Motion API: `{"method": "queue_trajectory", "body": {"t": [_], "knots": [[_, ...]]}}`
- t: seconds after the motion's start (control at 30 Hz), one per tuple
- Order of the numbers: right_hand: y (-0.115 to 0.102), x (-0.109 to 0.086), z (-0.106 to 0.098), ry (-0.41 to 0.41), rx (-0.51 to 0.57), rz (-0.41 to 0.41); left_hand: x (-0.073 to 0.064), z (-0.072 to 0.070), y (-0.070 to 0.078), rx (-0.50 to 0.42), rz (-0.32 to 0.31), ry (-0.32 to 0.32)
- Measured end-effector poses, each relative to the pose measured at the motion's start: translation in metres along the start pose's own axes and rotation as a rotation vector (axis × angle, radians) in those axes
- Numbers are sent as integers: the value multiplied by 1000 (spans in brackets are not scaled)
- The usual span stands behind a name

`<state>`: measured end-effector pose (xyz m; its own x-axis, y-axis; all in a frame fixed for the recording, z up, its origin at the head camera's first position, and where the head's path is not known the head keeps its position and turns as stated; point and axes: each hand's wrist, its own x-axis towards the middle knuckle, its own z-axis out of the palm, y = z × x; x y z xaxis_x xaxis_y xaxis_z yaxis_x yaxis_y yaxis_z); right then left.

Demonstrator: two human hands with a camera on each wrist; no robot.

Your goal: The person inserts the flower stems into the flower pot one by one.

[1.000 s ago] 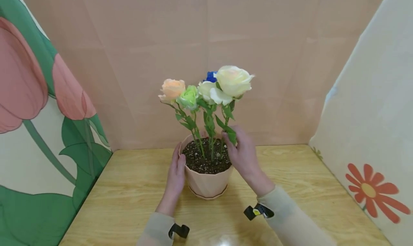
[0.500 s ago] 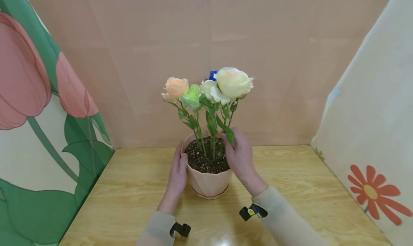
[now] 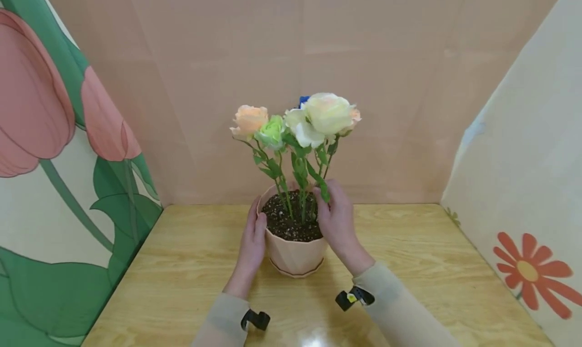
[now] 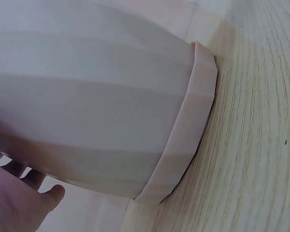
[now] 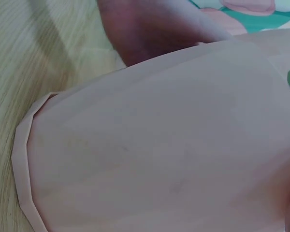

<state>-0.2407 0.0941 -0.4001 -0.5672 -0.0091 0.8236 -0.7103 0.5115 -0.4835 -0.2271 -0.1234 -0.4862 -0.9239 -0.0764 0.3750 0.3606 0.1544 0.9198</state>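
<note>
A pale pink flowerpot [image 3: 295, 258] holds dark soil [image 3: 291, 228] and several artificial roses. My left hand [image 3: 250, 241] grips its left side near the rim, thumb toward me; this hand [image 5: 154, 29] also shows behind the pot in the right wrist view. At the right rim is my right hand [image 3: 338, 220], fingers bent around the lower stem of a peach rose [image 3: 354, 118]; a leaf covers part of its fingertips. That bloom is mostly behind a large cream rose [image 3: 328, 113]. Farther left are a green rose [image 3: 271, 132] and another peach rose [image 3: 250, 119].
The pot stands upright in a matching saucer [image 4: 186, 130] on the wooden table [image 3: 182, 276]. Behind is a plain pinkish backdrop [image 3: 218, 59]. Panels with painted tulips [image 3: 32, 99] and a red flower [image 3: 527, 271] flank the table.
The view has shifted slightly. The peach rose has come partly out from behind the large cream one on the right, while the blue bloom is more covered. Both hands keep their places at the pot.
</note>
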Motion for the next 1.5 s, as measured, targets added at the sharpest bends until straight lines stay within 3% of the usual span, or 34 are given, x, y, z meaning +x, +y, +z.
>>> {"method": "queue_trajectory", "body": {"t": [0.47, 0.83, 1.07, 1.2, 1.5], "knots": [[1, -2, 2, 1, 16, 110, 1, 0, -3, -1, 8, 0], [-1, -4, 1, -27, 51, 118, -1, -1, -1, 13, 3, 3], [1, -7, 0, 72, 128, 195, -2, -1, 1, 11, 8, 5], [3, -7, 1, 95, 104, 185, -3, -1, 1, 9, 9, 2], [4, -2, 0, 54, 42, 172, -2, 0, 1, 10, 3, -5]]}}
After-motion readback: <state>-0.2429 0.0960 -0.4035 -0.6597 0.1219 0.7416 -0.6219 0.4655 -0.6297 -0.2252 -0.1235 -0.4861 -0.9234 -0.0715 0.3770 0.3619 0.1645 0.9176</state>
